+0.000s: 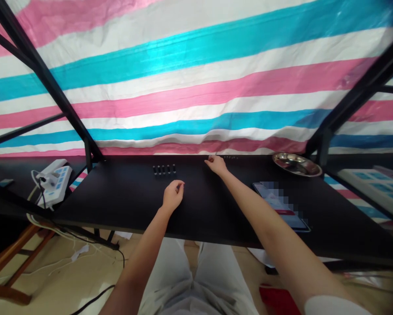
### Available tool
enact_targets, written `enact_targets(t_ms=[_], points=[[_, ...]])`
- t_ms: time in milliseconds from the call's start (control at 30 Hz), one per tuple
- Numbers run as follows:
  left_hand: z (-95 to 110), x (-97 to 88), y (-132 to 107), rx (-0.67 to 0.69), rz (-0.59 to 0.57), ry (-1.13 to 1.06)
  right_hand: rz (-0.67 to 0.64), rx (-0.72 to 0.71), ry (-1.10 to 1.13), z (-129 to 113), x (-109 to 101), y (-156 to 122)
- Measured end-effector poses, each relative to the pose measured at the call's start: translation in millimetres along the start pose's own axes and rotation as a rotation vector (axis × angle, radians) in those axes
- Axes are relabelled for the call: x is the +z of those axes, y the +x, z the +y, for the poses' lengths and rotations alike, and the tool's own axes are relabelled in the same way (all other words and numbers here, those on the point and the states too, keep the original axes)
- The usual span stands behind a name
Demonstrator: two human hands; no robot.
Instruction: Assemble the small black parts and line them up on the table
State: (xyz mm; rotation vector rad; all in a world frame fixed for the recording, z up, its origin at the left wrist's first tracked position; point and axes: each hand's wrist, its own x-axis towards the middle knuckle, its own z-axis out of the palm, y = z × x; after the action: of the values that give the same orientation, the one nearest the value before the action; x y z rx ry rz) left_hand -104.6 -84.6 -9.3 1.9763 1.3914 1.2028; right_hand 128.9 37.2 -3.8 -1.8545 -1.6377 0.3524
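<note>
My left hand (173, 195) is closed over the middle of the black table (117, 197), its thumb and fingers curled together. Something dark shows between them, too small to name. Farther back, my right hand (216, 165) pinches close to the table's rear edge; whatever its fingers hold, if anything, is hidden. Just right of it lies a row of tiny light-coloured pieces (231, 157). Several small dark cylinders (164, 169) with light tops stand upright in a row, behind and to the left of my left hand.
A shiny metal dish (296, 165) sits at the back right. Nearer, a tablet or large phone (278, 208) lies under my right forearm's outer side. A white power strip (56, 186) with cables is at the left. Black metal posts (65, 105) and a striped sheet (196, 87) bound the table.
</note>
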Motion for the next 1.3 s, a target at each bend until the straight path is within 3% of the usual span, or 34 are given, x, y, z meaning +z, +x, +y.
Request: enact_targets(t_ms=[467,800,1300], points=[[4,-2.8,1,-0.005,-0.028,0.010,-0.038,0.019,-0.106,9,17,15],[2,-1.4,0,0.005,-0.022,0.007,-0.173,0.030,-0.152,14,18,26],[-1,-0.1,1,-0.007,-0.018,0.012,-0.135,0.072,-0.116,20,16,23]])
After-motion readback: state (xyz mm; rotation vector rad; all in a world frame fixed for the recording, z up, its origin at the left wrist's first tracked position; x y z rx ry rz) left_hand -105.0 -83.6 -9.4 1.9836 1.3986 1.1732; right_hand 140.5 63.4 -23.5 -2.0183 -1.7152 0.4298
